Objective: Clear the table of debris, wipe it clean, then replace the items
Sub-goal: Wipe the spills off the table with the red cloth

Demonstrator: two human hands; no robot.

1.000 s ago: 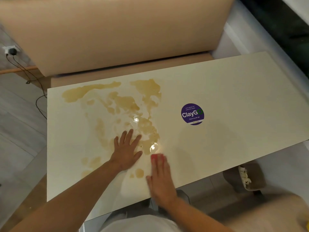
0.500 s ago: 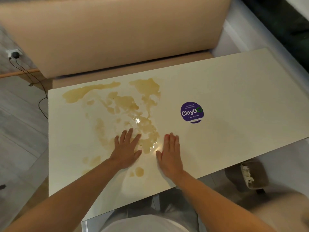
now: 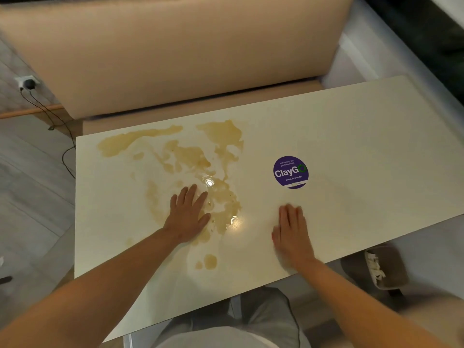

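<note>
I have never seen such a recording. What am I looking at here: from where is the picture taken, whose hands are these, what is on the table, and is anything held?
There is no machine here. A person wears a camera on the head, and it looks forward and down, so you see that person's own arms from above. The left hand lies flat, fingers spread, on a pale table, at the edge of a brownish spilled liquid that covers the table's left part. The right hand is also flat and open, on a dry part, and it looks blurred. Neither hand holds anything; no cloth is visible. A round purple sticker reading "ClayGo" lies on the table. Behind the table stands a beige padded bench.
</note>
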